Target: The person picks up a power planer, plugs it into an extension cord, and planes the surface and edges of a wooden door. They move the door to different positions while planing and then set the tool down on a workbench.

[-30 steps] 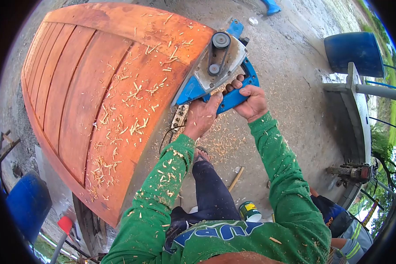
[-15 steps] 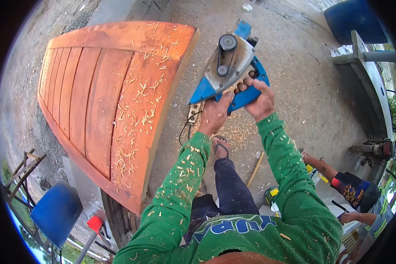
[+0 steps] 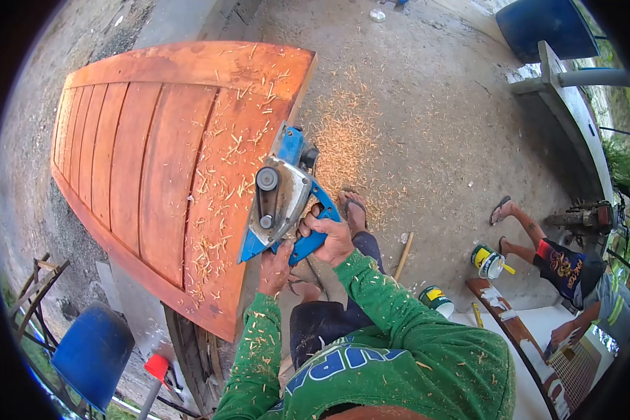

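Observation:
An electric hand planer (image 3: pixel 284 187), blue and grey with its belt and pulleys exposed, is at the right-hand edge of an orange-brown wooden door (image 3: pixel 162 154). My right hand (image 3: pixel 331 236) wraps its fingers through the planer's blue loop handle. At the planer's lower end, my left hand (image 3: pixel 276 267) closes on the body beside that handle. The planer overlaps the door's long edge in this view, hiding part of it. Pale curled wood shavings (image 3: pixel 206 262) lie scattered over the door's nearest board, and more cling to my green sleeves.
A heap of shavings (image 3: pixel 344 143) covers the concrete floor right of the door. Two paint cans (image 3: pixel 486 260) and a wooden stick (image 3: pixel 404 257) are at the right. Another person (image 3: pixel 581 273) works over a board and tray there. Blue barrels (image 3: pixel 93 355) stand around the edges.
Both my hands have brought the planer left and down, from over the floor to the door's edge. My view has shifted, showing more of the other person and the paint cans.

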A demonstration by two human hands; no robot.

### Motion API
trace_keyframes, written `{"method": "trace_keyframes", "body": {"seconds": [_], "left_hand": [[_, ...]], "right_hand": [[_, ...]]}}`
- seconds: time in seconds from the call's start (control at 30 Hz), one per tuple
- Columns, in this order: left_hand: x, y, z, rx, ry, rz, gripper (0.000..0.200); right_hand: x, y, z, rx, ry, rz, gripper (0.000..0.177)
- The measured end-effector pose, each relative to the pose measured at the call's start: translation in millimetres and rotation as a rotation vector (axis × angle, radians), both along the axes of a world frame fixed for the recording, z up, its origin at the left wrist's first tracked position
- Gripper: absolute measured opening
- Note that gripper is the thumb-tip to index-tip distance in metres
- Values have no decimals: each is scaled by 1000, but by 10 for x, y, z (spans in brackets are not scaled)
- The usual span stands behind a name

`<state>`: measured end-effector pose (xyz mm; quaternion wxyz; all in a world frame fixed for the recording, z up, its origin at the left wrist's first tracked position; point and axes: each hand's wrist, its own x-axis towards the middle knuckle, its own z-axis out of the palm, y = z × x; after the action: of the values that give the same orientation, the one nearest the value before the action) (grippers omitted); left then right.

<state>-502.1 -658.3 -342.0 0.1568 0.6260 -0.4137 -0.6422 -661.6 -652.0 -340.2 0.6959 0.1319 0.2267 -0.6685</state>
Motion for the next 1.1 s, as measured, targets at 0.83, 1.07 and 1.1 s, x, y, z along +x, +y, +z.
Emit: {"method": "trace_keyframes", "body": {"seconds": [0.83, 1.07, 1.1], "left_hand": [[-1846, -1456, -643, -646, -2, -207, 25], [-2434, -2142, 69, 70, 258, -238, 42], [-2595, -1972, -167, 25, 272, -147, 42]], "right_hand": [[-1819, -1415, -615, -36, 82, 17, 21], [-2456, -1821, -624, -127, 152, -102, 22], [-2511, -1709, -606, -142, 149, -126, 23]]}}
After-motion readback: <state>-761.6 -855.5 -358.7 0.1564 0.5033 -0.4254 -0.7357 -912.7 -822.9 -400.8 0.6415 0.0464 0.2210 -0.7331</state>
